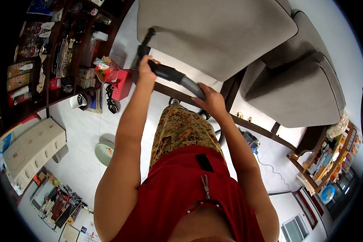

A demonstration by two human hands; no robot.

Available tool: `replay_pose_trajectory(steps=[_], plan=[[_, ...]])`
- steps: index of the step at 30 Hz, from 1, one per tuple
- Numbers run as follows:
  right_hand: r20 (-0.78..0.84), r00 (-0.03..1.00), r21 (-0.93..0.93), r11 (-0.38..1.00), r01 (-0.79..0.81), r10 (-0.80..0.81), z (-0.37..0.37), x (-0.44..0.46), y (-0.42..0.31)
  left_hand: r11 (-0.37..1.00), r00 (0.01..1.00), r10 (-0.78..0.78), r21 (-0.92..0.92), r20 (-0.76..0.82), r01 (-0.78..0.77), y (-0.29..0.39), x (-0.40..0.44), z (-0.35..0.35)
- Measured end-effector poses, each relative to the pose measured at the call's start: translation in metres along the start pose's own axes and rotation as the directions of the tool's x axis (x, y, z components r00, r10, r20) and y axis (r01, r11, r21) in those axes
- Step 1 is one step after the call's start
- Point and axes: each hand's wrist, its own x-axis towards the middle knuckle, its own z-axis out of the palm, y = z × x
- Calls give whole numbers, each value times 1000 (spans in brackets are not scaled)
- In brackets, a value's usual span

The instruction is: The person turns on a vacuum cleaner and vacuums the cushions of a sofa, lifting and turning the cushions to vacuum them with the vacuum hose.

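Observation:
My left hand [147,68] is wrapped round the black tube of a vacuum cleaner wand [167,72]. The wand's narrow, blurred head [149,37] points up and left, close to the edge of a large grey-beige sofa cushion [213,36]. My right hand [211,99] is closed round the grey ribbed hose [192,86] behind the wand. Below the cushion, a pale sofa base [185,62] shows above a dark wooden frame rail [171,91]. Whether the nozzle touches the cushion I cannot tell.
A vacuum cleaner body [251,141] with a cord stands on the tiles at right. Another cushion [294,92] leans on the sofa. A crowded dark shelf [48,86], red box [123,84], pale green bowl [104,153] and white drawer cabinet [36,151] are at left.

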Motion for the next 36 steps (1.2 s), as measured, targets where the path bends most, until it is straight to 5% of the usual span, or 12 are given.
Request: replay_pose_trajectory(steps=[5, 9, 17, 36], plan=[[31, 999, 4, 1000, 21, -21, 26, 97, -43, 998, 998, 11, -67, -59, -15, 89, 75, -4], [21, 999, -26, 999, -30, 31, 34, 126, -48, 998, 997, -8, -57, -71, 4, 94, 109, 0], [-15, 993, -73, 990, -121, 120, 19, 70, 4, 999, 985, 25, -20, -169, -28, 3, 77, 31], [-47, 899, -147, 887, -438, 436, -67, -155, 109, 958, 955, -270, -136, -125, 253, -253, -73, 55]])
